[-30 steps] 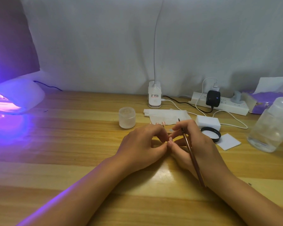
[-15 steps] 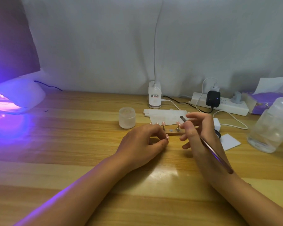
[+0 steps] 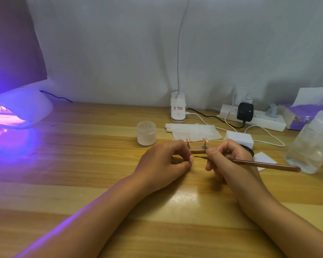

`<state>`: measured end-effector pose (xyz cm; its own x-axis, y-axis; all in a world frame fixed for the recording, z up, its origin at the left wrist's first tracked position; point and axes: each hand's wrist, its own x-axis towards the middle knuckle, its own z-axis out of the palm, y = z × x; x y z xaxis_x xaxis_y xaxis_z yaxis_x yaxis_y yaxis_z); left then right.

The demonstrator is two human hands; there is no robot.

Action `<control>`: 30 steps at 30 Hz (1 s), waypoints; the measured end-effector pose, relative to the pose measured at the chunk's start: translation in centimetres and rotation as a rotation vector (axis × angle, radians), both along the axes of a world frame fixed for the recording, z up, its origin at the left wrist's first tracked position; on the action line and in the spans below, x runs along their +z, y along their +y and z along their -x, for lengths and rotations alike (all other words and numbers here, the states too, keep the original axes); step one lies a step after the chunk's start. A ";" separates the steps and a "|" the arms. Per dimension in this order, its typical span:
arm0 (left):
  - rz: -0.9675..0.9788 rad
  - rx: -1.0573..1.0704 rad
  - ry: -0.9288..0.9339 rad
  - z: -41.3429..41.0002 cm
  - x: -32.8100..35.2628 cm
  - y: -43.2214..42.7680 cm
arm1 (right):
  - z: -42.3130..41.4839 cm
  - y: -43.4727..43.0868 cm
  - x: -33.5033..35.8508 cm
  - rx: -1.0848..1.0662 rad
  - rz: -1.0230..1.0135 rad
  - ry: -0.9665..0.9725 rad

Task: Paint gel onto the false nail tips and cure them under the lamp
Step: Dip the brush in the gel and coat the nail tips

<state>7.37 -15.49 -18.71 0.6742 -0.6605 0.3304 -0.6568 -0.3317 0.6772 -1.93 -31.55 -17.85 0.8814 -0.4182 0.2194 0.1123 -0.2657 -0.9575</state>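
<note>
Left fingers pinching nail tip, right fingers pinching brush — wooden table, grey cloth backdrop, violet-lit lamp

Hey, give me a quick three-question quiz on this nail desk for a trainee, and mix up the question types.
1. True or false: the curing lamp at the far left of the desk is dark.
2. Multiple choice: the brush is held by A) the left hand, B) the right hand, C) neither hand.
3. Fill in the blank: the brush tip points toward the ____ pinched in the left hand's fingers.

Key:
1. False, it glows purple.
2. B.
3. False nail tip.
</note>
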 end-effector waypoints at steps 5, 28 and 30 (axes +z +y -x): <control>0.040 -0.006 0.003 0.0 0.0 -0.1 | 0.2 0.4 0.3 0.022 0.029 0.016; 0.039 -0.010 0.011 -0.1 -0.1 -0.1 | 0.3 0.7 0.6 0.011 0.044 0.045; 0.041 -0.005 0.006 -0.1 -0.1 -0.1 | 0.4 0.7 0.7 0.028 0.077 0.052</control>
<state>7.51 -15.55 -18.80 0.6731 -0.6500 0.3528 -0.6541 -0.3007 0.6941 -2.33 -30.81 -17.19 0.9036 -0.3770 0.2033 0.0709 -0.3365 -0.9390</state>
